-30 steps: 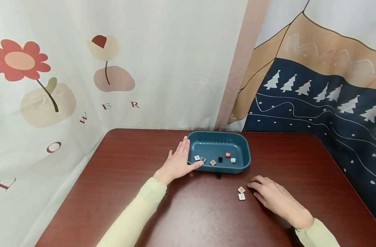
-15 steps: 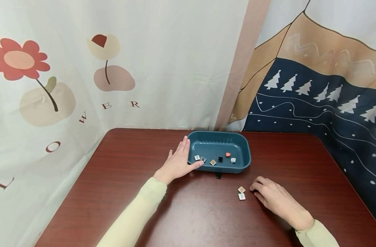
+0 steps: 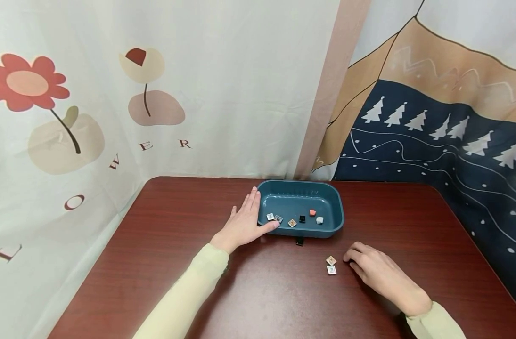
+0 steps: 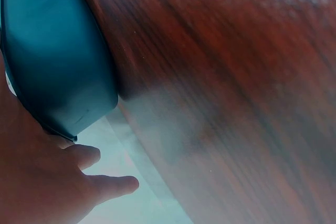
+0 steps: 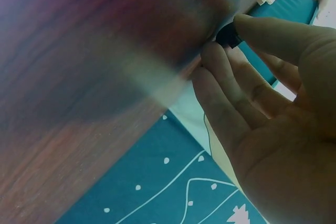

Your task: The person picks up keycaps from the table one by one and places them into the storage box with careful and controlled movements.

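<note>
My left hand (image 3: 241, 227) rests with straight fingers along the left rim of a teal tray (image 3: 301, 187), its thumb over the front corner. Inside the tray lie several small pieces: white squares, a tan square (image 3: 292, 223), a black piece (image 3: 302, 219), a red piece (image 3: 312, 213) and a white piece (image 3: 319, 220). To the right of the tray's front, my right hand (image 3: 380, 273) hovers low over the table. In the right wrist view its thumb and fingertips pinch a small black block (image 5: 227, 36), hidden in the head view.
A tan square (image 3: 331, 260) and a white square (image 3: 331, 270) lie together just left of my right hand. Another black piece (image 3: 299, 241) sits against the tray's front. The brown table (image 3: 190, 197) meets printed curtains (image 3: 241, 94) behind.
My right hand has drawn slightly to the right, away from the tan and white squares. The left hand and the tray stay put.
</note>
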`<state>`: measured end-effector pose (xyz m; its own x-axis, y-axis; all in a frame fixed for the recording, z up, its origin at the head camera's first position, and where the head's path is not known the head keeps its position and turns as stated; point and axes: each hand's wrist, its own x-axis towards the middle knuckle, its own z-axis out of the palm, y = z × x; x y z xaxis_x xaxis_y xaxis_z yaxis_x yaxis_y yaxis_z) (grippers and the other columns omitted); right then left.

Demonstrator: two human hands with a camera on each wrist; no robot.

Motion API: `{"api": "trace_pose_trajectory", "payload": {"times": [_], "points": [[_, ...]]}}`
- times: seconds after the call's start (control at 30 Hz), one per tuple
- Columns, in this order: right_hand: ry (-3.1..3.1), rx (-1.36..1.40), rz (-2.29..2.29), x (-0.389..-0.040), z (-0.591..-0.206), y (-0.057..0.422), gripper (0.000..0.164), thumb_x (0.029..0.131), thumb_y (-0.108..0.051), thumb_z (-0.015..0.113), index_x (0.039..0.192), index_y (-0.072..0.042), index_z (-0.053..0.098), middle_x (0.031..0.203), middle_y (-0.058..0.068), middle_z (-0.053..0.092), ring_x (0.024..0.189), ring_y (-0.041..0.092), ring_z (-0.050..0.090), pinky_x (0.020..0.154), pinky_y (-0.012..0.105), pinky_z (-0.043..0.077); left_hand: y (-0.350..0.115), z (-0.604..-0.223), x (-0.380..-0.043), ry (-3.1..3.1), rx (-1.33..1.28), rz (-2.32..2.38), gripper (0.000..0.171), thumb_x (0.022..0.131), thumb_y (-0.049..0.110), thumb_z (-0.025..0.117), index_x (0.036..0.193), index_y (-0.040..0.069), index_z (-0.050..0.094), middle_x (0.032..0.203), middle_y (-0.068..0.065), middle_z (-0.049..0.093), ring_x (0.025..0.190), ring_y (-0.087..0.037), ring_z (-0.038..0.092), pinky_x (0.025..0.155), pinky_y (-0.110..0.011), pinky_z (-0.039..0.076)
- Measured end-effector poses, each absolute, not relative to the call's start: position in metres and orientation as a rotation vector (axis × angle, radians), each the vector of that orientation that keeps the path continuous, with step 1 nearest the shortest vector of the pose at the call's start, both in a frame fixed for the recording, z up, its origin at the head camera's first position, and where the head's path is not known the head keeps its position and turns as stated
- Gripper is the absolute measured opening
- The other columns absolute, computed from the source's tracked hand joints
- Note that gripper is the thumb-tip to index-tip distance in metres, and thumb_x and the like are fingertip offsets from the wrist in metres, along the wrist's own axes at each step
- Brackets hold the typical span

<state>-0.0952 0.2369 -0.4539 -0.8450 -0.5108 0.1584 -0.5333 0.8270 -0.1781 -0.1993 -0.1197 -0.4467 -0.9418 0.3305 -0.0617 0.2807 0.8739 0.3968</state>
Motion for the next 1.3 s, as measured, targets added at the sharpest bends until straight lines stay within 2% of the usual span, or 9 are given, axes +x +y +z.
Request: {"api": "trace_pose_trajectory", "payload": {"times": [0.47, 0.83, 1.3], "points": [[-2.781, 0.798, 0.409, -0.099, -0.442, 0.236, 0.028, 0.08, 0.003, 0.086, 0.097, -0.016, 0.074, 0.098, -0.006, 0.064, 0.08, 0.007, 0.062, 0.069, 0.032, 0.058, -0.122, -0.447, -0.199, 2.924, 0.488, 0.604, 0.116, 0.091, 0.08, 0.05, 0.166, 0.004, 0.006, 0.174, -0.008, -0.002, 0.159, -0.031, 0.009, 0.119, -0.068, 0.017], [-2.574, 0.825, 0.465, -0.112, -0.42, 0.229, 0.032, 0.077, 0.007, 0.085, 0.1, -0.013, 0.075, 0.1, -0.002, 0.066, 0.08, 0.01, 0.063, 0.067, 0.035, 0.059, -0.12, -0.445, -0.197, 2.933, 0.489, 0.584, 0.115, 0.091, 0.079, 0.05, 0.166, 0.003, 0.007, 0.174, -0.008, -0.002, 0.16, -0.028, 0.007, 0.12, -0.067, 0.016], [-2.56, 0.875, 0.533, -0.131, -0.407, 0.199, 0.027, 0.082, 0.004, 0.084, 0.103, -0.009, 0.076, 0.103, 0.001, 0.066, 0.084, 0.013, 0.064, 0.07, 0.034, 0.06, -0.119, -0.445, -0.198, 2.927, 0.471, 0.566, 0.115, 0.092, 0.079, 0.05, 0.166, 0.004, 0.006, 0.174, -0.008, -0.003, 0.16, -0.027, 0.008, 0.12, -0.067, 0.015]]}}
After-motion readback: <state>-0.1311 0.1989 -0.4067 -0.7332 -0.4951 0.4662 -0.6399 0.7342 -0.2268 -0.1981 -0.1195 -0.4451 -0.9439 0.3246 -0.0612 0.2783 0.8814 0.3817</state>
